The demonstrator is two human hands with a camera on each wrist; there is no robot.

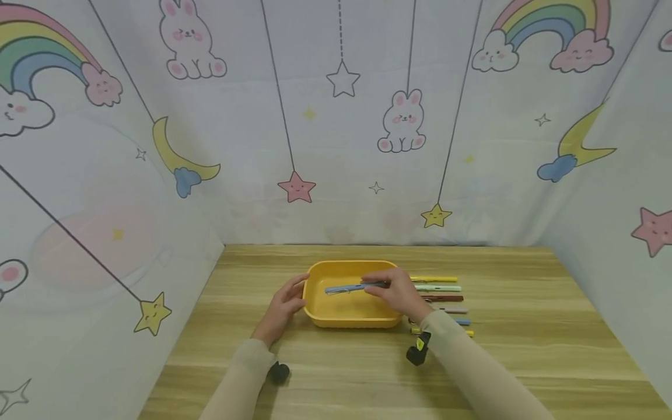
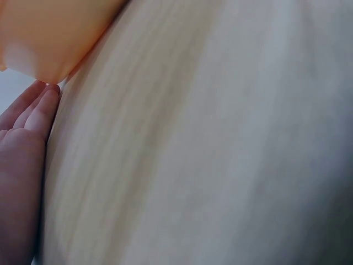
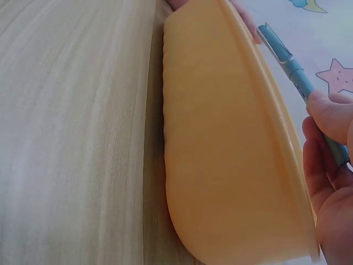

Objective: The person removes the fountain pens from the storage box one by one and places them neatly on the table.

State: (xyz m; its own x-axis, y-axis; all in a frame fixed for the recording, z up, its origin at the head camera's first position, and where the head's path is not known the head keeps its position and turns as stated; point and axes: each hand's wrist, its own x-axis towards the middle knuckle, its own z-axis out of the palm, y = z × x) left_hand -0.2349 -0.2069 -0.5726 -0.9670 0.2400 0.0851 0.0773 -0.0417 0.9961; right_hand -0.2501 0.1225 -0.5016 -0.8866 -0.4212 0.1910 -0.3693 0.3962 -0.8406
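A yellow-orange plastic tray [image 1: 352, 322] with rounded corners sits on the wooden table. My right hand [image 1: 396, 291] pinches a blue pen [image 1: 343, 289] between thumb and fingers, holding it roughly level over the tray. The pen's clip end points left, as the right wrist view shows, with the pen's clip [image 3: 276, 47] above the rim. At the tray's left end, my left hand [image 1: 280, 309] touches the wall with extended fingers [image 2: 41, 113]. To the right of the tray lie several pens, partly hidden behind my right hand and sleeve.
The pens lie in a row, one behind another: yellow [image 1: 441, 279], mint green [image 1: 443, 288], dark red [image 1: 446, 298], pale pink [image 1: 455, 310], blue [image 1: 463, 322] and another yellow pen [image 1: 467, 333]. Patterned cloth walls [image 1: 346, 221] enclose the table [image 1: 336, 373] at the back and both sides.
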